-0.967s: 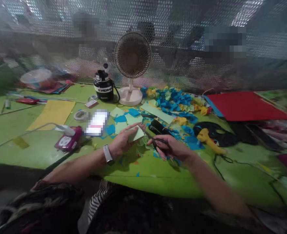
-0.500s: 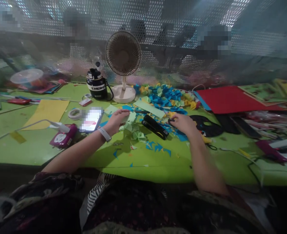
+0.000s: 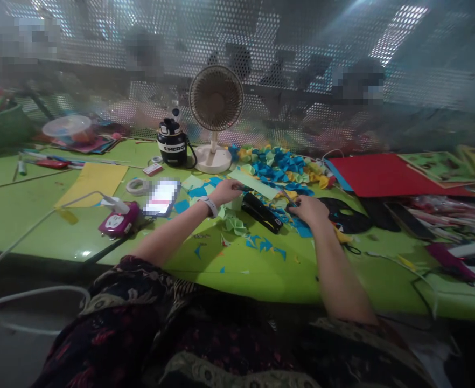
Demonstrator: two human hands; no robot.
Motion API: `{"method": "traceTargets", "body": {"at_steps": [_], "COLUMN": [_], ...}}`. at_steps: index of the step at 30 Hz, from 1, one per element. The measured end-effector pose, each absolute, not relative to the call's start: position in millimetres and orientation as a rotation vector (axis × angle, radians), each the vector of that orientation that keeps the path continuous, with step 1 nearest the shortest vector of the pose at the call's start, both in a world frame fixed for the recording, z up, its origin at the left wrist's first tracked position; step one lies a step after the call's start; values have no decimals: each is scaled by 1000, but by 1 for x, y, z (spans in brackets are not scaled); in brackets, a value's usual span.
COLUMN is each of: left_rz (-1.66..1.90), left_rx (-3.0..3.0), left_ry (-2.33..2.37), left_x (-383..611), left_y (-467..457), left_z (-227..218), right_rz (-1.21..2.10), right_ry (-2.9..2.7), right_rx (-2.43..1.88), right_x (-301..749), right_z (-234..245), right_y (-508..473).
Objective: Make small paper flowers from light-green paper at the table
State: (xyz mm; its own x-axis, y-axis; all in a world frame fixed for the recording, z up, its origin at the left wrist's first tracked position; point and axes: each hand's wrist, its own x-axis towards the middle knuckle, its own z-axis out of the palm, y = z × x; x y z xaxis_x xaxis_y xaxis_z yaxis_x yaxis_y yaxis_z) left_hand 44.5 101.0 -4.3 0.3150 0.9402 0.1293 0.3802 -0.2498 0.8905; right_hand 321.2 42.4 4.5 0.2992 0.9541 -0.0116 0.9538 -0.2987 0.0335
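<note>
Scissors sit in the right hand, its fingers curled around the handles and the blades pointing far and left, close to the right end of a pale green paper strip. The left hand has its fingertips drawn together near the strip's left end, beside a slim dark object; whether it grips anything cannot be told. Between the hands, a black stapler lies slantwise on the green table. Folded pale green papers rest to its left, and blue scraps are strewn on its near side. Beyond the strip spreads a heap of blue, yellow and green folded papers, with a desk fan at its left. A lit phone lies left of the left hand.
</note>
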Motion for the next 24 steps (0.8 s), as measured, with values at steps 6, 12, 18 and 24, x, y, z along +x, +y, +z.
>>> {"method": "traceTargets", "body": {"at_steps": [6, 12, 18, 24], "left_rz": [632, 318, 314, 640], "left_rx": [2469, 2580, 2585, 2395], "left_ry": [1448, 1425, 1395, 1264], "left_x": [14, -7, -3, -12], "left_y": [67, 35, 35, 43], "left_z": [4, -1, -9, -10], "right_rz": [79, 57, -134, -168], "right_ry": [1881, 2173, 2348, 2292], "right_rx": [2488, 2457, 2193, 2116], "right_x": [322, 306, 294, 291], "right_z": [6, 12, 8, -4], "right_y": [38, 30, 28, 36]}}
